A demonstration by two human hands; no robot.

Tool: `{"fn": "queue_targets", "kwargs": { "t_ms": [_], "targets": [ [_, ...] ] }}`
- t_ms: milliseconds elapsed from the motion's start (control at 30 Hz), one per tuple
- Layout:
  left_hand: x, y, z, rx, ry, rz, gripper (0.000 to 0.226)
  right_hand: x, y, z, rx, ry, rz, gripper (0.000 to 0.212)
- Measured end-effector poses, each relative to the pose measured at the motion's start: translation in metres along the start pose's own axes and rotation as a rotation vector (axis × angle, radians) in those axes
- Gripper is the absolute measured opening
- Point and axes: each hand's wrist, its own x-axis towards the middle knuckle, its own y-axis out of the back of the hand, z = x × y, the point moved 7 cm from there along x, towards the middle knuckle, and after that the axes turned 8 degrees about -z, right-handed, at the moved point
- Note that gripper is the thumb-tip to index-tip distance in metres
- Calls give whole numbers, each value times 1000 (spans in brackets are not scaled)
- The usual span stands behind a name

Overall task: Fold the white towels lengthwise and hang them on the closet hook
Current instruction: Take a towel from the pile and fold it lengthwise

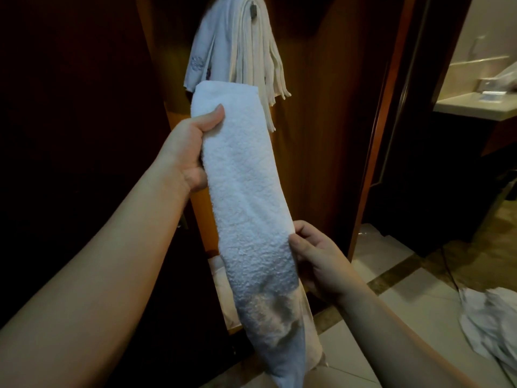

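I see the dark wooden closet [321, 135] filling the far middle, its door [70, 135] on the left. One white towel [246, 191], folded into a long narrow strip, stretches from far to near in front of the closet. My left hand [190, 152] grips its far end, thumb on top; my right hand [321, 264] pinches its right edge nearer to me. On the hook [253, 11], far at the top, hang several folded towels [251, 57]; I cannot count them exactly. One crumpled white heap [492, 326] lies on the tiled floor [391, 289], near right. I can read no writing.
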Motion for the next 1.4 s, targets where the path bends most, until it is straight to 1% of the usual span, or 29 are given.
{"fn": "queue_targets", "kwargs": {
  "t_ms": [67, 100, 167, 267, 333, 367, 400, 467, 533, 667, 700, 767, 833, 900, 933, 1033, 1067, 1133, 1200, 1233, 1267, 1300, 1333, 1367, 1400],
  "targets": [
    [1, -4, 2, 9, -4, -14, 29, 1, -7, -7, 27, -11, -65, 45],
    [1, -7, 2, 10, -5, -33, 30, 2, -8, -9, 14, -18, -83, 43],
    [0, -16, 2, 20, -3, -78, 30, 4, -7, -11, -5, -45, -87, 33],
    [0, -21, 8, 33, -26, -98, 29, 7, 2, -13, -96, -25, -2, 15],
    [0, -22, 13, 2, -38, -103, 30, 7, 6, -17, -123, 12, 48, 7],
    [0, -24, 15, -13, -39, -109, 30, 8, 6, -18, -140, 27, 55, 8],
    [0, -26, 16, -24, -35, -118, 31, 9, 3, -19, -159, 32, 52, 9],
    [-1, -33, 17, -32, -20, -148, 32, 13, 1, -19, -216, 33, 26, 0],
    [-1, -42, 19, -28, -14, -185, 30, 19, 2, -20, -294, 38, 12, 7],
    [-1, -53, 28, 24, -21, -233, 30, 26, 0, -26, -360, -39, -16, 43],
    [0, -54, 30, 43, -21, -244, 32, 27, -1, -29, -411, -60, -28, 45],
    [1, -56, 33, 70, -21, -267, 34, 29, -3, -34, -526, -74, -33, 36],
    [2, -55, 38, 87, -24, -280, 33, 32, -1, -39, -612, -38, 10, 20],
    [4, -51, 45, 91, -42, -275, 33, 33, 0, -42, -630, 27, 39, 15],
    [5, -49, 49, 86, -54, -267, 34, 33, -3, -44, -630, 68, 36, 17],
    [10, -44, 60, 57, -84, -235, 35, 34, -13, -54, -633, 223, 58, 40],
    [12, -43, 63, 44, -92, -226, 36, 34, -16, -58, -641, 258, 75, 43],
    [16, -42, 68, 10, -100, -215, 37, 35, -21, -67, -647, 297, 91, 41],
    [20, -41, 72, -21, -101, -202, 37, 33, -20, -77, -605, 335, 103, 42],
    [22, -41, 74, -31, -106, -193, 37, 33, -20, -84, -591, 359, 107, 46],
    [25, -41, 76, -39, -113, -184, 36, 34, -19, -88, -572, 367, 87, 57],
    [27, -41, 77, -43, -120, -176, 35, 37, -18, -89, -512, 337, 44, 70],
    [30, -43, 77, -36, -121, -167, 34, 41, -16, -86, -424, 257, -12, 81],
    [33, -44, 75, -18, -114, -148, 34, 46, -16, -80, -327, 133, -80, 86],
    [36, -46, 72, 9, -99, -118, 34, 48, -17, -72, -252, -23, -157, 85]
  ]
}}
